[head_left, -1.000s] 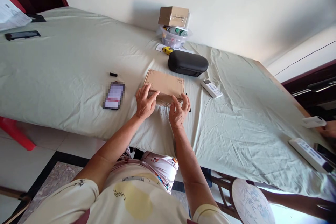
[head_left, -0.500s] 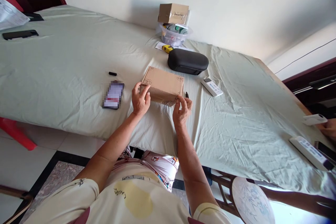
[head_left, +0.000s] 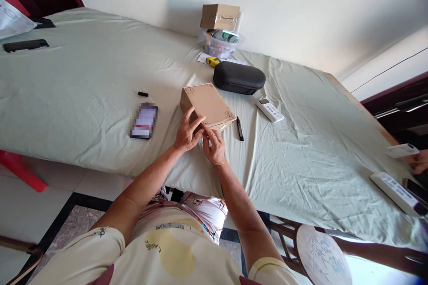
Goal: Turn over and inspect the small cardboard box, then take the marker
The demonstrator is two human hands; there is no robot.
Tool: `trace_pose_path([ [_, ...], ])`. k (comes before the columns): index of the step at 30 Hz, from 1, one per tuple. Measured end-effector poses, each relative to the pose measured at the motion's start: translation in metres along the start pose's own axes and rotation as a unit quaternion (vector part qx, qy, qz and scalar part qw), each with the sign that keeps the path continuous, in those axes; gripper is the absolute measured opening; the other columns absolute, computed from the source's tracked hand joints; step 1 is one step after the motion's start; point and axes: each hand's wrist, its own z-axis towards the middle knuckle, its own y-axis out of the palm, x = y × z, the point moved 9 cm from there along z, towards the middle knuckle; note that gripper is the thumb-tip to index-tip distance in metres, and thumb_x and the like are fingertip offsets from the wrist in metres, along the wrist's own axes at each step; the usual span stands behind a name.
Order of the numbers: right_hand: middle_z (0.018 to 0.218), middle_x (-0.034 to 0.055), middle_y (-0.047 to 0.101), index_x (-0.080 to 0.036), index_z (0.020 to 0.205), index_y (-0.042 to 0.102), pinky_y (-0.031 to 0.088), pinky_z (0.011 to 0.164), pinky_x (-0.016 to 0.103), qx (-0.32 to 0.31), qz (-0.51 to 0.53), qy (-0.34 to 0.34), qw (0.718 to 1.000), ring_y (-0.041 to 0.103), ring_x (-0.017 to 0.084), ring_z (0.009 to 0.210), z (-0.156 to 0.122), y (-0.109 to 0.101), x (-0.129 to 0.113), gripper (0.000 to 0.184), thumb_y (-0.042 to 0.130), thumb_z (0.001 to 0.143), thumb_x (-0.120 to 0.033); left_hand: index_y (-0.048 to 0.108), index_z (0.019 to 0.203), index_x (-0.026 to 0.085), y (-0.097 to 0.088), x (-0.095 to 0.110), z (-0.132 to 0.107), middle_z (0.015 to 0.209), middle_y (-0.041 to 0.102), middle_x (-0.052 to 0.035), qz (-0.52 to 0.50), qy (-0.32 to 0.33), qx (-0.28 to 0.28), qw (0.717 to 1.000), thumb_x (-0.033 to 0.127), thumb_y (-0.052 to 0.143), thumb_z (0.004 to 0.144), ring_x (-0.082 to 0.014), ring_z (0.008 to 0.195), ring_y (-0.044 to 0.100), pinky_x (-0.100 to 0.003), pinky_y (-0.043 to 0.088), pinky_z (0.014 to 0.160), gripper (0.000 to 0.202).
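Note:
A flat kraft cardboard box (head_left: 207, 103) with printed corner ornaments lies on the pale green sheet (head_left: 83, 98), turned at a slant. My left hand (head_left: 187, 132) has its fingers on the box's near edge. My right hand (head_left: 212, 144) pinches the same edge close by, and the two hands nearly touch. Just right of the box lies a black marker pen (head_left: 240, 128), apart from my right hand. The underside of the box is hidden.
Behind the box are a black zip case (head_left: 239, 78), a white remote (head_left: 269, 110), a yellow tape measure (head_left: 213, 62) and a plastic tub (head_left: 219, 45) under a small carton. A pixelated phone (head_left: 144, 120) lies left. At far right, another person's hand (head_left: 420, 161) holds a white device.
The box has turned clockwise on the sheet and now lies at a slant. My hands have moved closer together at its near edge, and the marker pen is fully uncovered.

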Motion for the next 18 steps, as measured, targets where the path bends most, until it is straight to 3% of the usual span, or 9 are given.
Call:
trace_pose_path([
  [4,0.120,0.0126,0.077,-0.024,0.147,0.066,0.064,0.096,0.037,0.004,-0.010,0.014,1.000,0.075,0.021,0.107,0.001,-0.002,0.009,0.043,0.046,0.109,-0.023,0.064,0.142,0.021,0.000,-0.002,0.002,0.169,0.037,-0.0198,0.009,-0.004,-0.007,1.000,0.056,0.055,0.105,-0.0342,0.157,0.043,-0.050,0.047,0.124,0.052],
  [10,0.110,0.0113,0.077,-0.023,0.140,0.071,0.063,0.088,0.033,0.078,-0.067,0.085,0.991,0.075,0.020,0.097,0.001,-0.026,0.045,0.040,0.046,0.110,-0.031,0.063,0.142,0.021,-0.005,-0.008,0.004,0.165,0.044,-0.0175,-0.003,-0.016,-0.003,1.000,0.050,0.046,0.110,-0.0291,0.149,0.053,-0.043,0.052,0.120,0.046],
  [18,0.095,0.0076,0.072,-0.020,0.136,0.073,0.056,0.072,0.030,0.134,-0.112,0.188,0.967,0.062,0.014,0.069,-0.005,-0.051,0.081,0.043,0.047,0.104,-0.033,0.070,0.134,0.022,-0.010,-0.018,0.007,0.161,0.052,-0.0160,-0.025,-0.047,0.006,0.999,0.055,0.038,0.111,-0.0273,0.148,0.055,-0.047,0.048,0.124,0.051],
])
